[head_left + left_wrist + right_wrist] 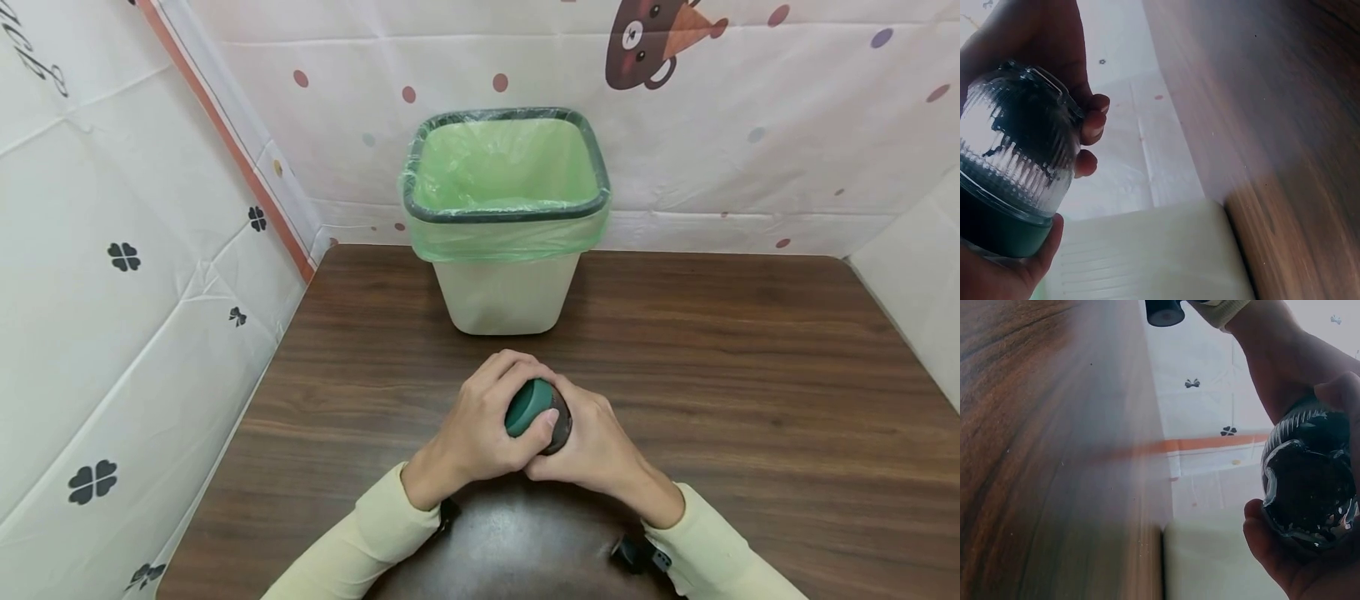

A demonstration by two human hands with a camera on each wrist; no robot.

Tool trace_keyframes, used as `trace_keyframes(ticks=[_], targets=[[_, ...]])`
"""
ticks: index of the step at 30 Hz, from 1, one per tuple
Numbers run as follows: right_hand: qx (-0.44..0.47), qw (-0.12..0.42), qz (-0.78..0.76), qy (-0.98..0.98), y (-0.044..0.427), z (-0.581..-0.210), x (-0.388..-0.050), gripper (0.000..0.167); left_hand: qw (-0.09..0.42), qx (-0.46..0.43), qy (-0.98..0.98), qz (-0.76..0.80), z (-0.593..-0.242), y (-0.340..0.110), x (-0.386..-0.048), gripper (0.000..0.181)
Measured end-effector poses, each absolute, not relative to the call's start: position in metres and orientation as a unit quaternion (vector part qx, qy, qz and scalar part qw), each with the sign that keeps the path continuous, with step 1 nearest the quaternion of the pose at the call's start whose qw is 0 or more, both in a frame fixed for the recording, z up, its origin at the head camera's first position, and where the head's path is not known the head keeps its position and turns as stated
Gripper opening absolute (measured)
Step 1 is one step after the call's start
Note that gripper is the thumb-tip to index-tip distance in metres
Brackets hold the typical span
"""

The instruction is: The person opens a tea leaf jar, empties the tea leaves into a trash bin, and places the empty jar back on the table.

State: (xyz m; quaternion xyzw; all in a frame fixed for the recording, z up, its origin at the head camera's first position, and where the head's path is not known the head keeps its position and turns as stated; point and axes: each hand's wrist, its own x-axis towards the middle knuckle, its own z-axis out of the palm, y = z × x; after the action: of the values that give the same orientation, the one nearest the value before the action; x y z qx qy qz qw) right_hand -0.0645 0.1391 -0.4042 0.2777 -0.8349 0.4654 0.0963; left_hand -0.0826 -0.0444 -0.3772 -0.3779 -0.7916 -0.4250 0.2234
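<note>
A small container with a green band and a ribbed clear body (1022, 144) is held between both hands above the near middle of the table. In the head view, the left hand (487, 421) curls round the green part (528, 406), its thumb across it. The right hand (600, 442) grips the dark end (561, 425) from the other side. The right wrist view shows the container's dark, glossy end (1313, 487) in the right hand (1297, 569). What is inside cannot be told.
A pale bin (507, 292) with a dark rim and green liner (513, 242) stands at the table's back, beyond the hands. The brown wooden table (750, 375) extends to both sides. Printed white cloth (750, 167) hangs behind and at the left.
</note>
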Motion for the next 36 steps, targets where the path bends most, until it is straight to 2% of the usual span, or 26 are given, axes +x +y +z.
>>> trace_keyframes(ticks=[14, 26, 36], targets=[[0.282, 0.111, 0.461, -0.834, 0.1392, -0.4046, -0.0651, 0.066, 0.215, -0.383, -0.792, -0.423, -0.3763, -0.0453, -0.0815, 0.034], [0.286, 0.105, 0.462, -0.833, 0.1411, -0.4031, -0.0656, 0.073, 0.193, -0.395, -0.789, -0.43, -0.373, -0.0477, -0.0802, 0.04], [0.295, 0.089, 0.479, -0.822, 0.1431, -0.4047, -0.0646, 0.062, 0.159, -0.437, -0.781, -0.418, -0.3691, -0.0516, -0.0804, 0.044]])
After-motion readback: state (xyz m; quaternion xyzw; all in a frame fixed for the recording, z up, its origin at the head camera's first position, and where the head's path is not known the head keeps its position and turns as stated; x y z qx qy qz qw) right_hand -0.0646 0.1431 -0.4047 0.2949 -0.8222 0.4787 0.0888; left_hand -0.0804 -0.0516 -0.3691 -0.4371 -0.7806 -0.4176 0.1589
